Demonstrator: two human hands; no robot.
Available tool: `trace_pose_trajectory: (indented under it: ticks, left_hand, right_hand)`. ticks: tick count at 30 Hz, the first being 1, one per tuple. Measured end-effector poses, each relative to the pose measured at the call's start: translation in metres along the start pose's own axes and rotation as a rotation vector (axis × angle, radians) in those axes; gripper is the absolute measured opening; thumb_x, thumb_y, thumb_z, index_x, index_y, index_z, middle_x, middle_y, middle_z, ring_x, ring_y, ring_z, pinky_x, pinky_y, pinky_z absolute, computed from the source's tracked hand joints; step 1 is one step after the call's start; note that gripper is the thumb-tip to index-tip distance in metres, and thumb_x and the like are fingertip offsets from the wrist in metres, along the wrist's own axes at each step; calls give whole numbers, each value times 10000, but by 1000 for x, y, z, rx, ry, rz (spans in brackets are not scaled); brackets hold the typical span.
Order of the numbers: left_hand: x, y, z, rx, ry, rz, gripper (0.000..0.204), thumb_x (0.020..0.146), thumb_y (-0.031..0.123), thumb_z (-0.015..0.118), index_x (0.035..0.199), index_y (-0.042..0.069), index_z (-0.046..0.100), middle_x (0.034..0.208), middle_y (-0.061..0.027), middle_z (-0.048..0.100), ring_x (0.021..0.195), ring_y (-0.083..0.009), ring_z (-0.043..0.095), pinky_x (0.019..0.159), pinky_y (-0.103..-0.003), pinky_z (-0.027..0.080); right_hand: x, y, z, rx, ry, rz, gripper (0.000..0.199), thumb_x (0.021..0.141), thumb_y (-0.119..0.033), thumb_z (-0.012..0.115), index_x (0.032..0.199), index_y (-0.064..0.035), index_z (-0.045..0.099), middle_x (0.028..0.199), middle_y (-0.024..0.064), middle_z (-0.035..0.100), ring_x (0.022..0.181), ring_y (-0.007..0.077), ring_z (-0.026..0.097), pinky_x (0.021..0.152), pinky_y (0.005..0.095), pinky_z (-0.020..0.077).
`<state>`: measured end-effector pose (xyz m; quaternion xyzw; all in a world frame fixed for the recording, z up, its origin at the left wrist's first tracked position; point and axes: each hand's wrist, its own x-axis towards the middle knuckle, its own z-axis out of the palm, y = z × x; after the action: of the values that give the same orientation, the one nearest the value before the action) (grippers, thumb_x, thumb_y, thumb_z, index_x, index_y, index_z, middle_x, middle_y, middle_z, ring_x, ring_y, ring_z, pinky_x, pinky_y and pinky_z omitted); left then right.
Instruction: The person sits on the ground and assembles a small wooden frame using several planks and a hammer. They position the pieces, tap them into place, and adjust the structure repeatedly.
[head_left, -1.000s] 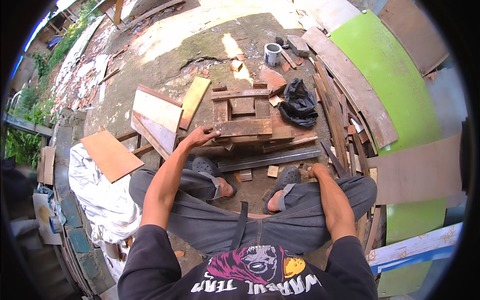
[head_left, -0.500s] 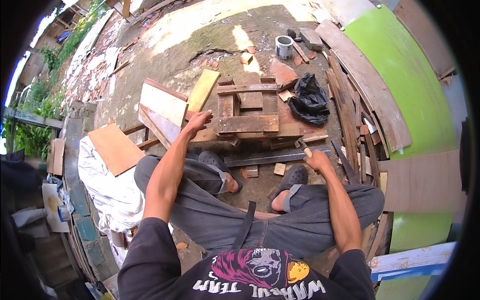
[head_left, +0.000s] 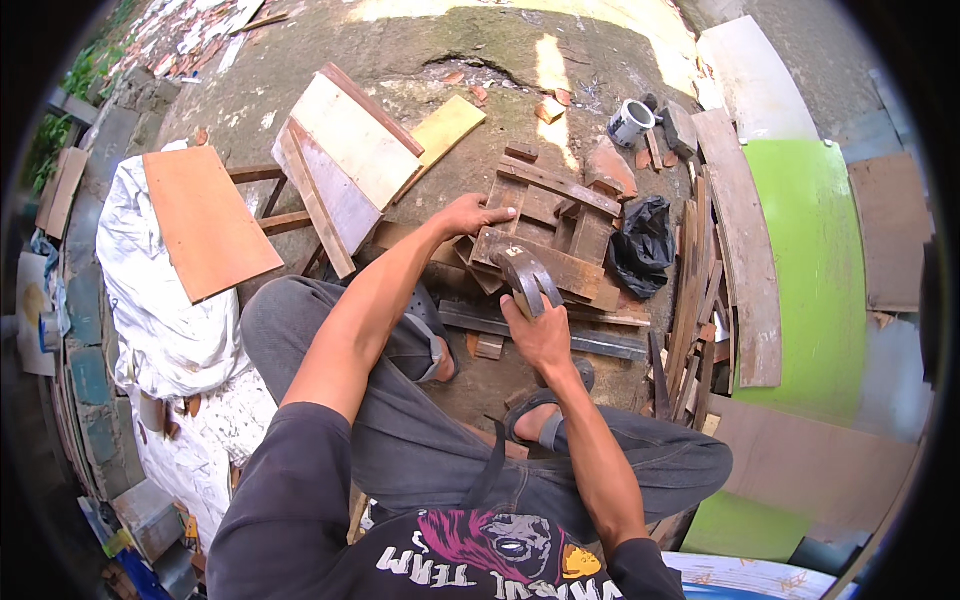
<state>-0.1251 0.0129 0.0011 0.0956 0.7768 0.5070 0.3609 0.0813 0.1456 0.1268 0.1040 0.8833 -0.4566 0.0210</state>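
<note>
Wooden frame (head_left: pixel 548 264): located just left of the black plastic bag (head_left: pixel 640 248). Steady with the left hand (head_left: pixel 467 216), closed on its left side. Control the hammer (head_left: pixel 519 270) with the right hand (head_left: pixel 540 335), clenched just below the head. Position left fingertips clear of hammer travel.

Outdoors we are, in what looks like a makeshift woodworking yard: cracked, rough ground (head_left: pixel 385 65) out front, a sunlit patch (head_left: pixel 552 65) glowing on it, greenery (head_left: pixel 85 72) peeping in at the upper left! Timber everywhere, with loose wooden strips (head_left: pixel 690 265) heaped on the right, a bright green panel (head_left: pixel 808 260) beyond them, a block wall (head_left: pixel 92 370) along the left. And there's the workshop touch, a claw hammer (head_left: pixel 520 268) beside a rough wooden frame (head_left: pixel 552 258)!
</note>
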Motion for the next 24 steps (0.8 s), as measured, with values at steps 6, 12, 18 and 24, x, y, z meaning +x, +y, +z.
trace_pose_trajectory:
  ticks: [6, 12, 18, 24]
  left_hand:
    - [-4, 3, 3, 20, 63, 141, 885, 736, 642, 736, 1188, -109, 615, 1096, -274, 666, 1039, -337, 642, 908, -411, 482]
    - [4, -14, 1, -42, 97, 145, 854, 710, 647, 746, 1142, -83, 656, 1119, -247, 679, 1043, -334, 655, 920, -393, 491]
    - [18, -26, 9, -84, 103, 174, 888, 706, 657, 746, 1159, -100, 637, 1097, -248, 680, 1011, -317, 656, 891, -395, 496]
    - [11, -26, 9, -129, 89, 143, 983, 664, 705, 740, 1209, -102, 607, 1166, -258, 650, 1073, -324, 633, 932, -402, 480]
  right_hand:
    - [25, 7, 29, -120, -133, 228, 327, 860, -314, 628, 872, 11, 664, 628, 217, 603, 545, 331, 598, 623, 418, 489]
    - [23, -25, 16, -33, 126, -269, 151, 879, -139, 644, 813, -3, 640, 582, 174, 564, 495, 284, 558, 538, 373, 460]
    - [35, 14, 45, -126, -38, 273, 259, 856, -207, 644, 837, 52, 647, 687, 248, 628, 680, 369, 689, 623, 432, 501]
    - [26, -7, 25, -162, 55, 40, 248, 868, -196, 641, 803, 43, 647, 629, 220, 612, 574, 350, 647, 564, 412, 481]
